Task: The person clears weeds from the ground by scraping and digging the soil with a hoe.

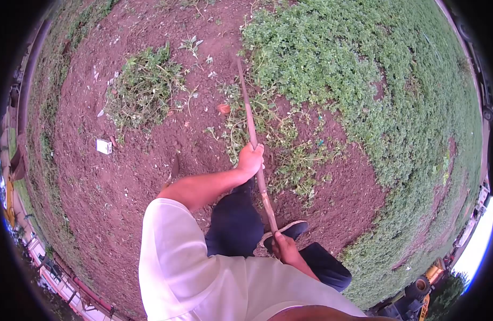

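Note:
A long wooden pole [249, 109] runs from the soil up ahead back toward my body. My left hand [250, 159] is wrapped round its middle, and my right hand [285, 248] grips it lower down, near my shoe. The pole's far end touches or hovers over brown soil at the edge of the dense green plants [316, 53]; whether a blade is fixed there cannot be made out. Loose uprooted plants [305, 160] lie to the right of the pole.
A heap of pulled plants [147, 88] lies on the soil at the upper left, with a small white box [104, 146] below it. A reddish piece [224, 109] is left of the pole. My shoe [292, 230] is near my right hand. Vehicles stand at the far edges.

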`<state>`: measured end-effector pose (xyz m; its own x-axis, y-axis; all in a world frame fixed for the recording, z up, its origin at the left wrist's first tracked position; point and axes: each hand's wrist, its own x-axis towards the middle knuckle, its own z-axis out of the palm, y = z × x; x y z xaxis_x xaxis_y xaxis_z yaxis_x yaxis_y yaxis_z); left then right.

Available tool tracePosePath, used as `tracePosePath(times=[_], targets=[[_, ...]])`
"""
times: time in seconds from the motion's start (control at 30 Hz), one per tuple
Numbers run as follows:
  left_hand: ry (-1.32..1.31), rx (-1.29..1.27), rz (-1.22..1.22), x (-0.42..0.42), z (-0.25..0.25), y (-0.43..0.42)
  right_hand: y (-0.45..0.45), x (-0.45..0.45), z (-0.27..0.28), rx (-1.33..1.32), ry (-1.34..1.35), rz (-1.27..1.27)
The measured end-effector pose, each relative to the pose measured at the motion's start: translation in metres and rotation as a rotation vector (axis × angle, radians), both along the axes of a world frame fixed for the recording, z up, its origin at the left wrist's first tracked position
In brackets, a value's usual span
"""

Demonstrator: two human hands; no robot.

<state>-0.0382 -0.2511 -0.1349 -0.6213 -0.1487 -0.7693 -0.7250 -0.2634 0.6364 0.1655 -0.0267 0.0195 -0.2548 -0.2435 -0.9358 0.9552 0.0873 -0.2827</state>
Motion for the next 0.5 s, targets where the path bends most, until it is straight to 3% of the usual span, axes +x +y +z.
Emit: tracePosePath(times=[0.27,0.37,0.5], targets=[[0.211,-0.091,0.163,-0.236,-0.035,-0.059,-0.091,-0.185,-0.064,0.03,0.274,-0.067],[0.186,-0.124,0.152,-0.239,-0.079,-0.043,-0.091,-0.2,-0.048,-0.05,0.114,-0.193],[0.09,-0.277,0.057,-0.157,-0.075,-0.003,-0.054,-0.122,-0.05,0.015,0.024,-0.109]])
